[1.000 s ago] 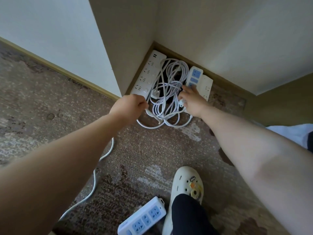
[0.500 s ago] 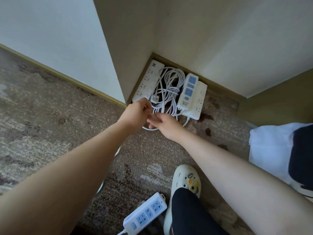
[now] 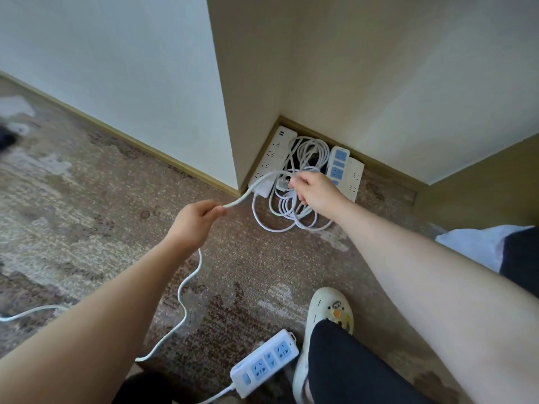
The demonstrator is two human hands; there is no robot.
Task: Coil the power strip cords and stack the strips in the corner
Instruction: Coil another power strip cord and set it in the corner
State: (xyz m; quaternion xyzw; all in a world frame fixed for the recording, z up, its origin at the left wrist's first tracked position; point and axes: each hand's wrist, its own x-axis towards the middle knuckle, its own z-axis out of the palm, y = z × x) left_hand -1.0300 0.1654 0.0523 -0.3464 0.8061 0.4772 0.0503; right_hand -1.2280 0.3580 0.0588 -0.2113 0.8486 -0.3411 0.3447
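Both hands work at the wall corner, over patterned brown carpet (image 3: 96,205). The left hand (image 3: 194,225) pinches a white cord (image 3: 186,287) between thumb and curled fingers. From that pinch the cord runs up and right to the right hand (image 3: 313,192), and the other way it trails down across the carpet toward the near left. The right hand grips the cord with curled fingers just above the coiled cords (image 3: 294,205), which lie piled in loops in the corner.

A long white power strip (image 3: 272,158) lies along the left wall of the corner. On the right side of the coils a strip with blue sockets (image 3: 338,164) rests partly on another white strip (image 3: 354,182), both near the far skirting board (image 3: 388,170).

A fourth strip, white with blue sockets (image 3: 264,363), lies well apart on the near carpet, just beside a cream clog (image 3: 323,322), its own cord leaving its near end. The clog carries small charms; one bears a mark too small to read. No lettering on any strip is legible.
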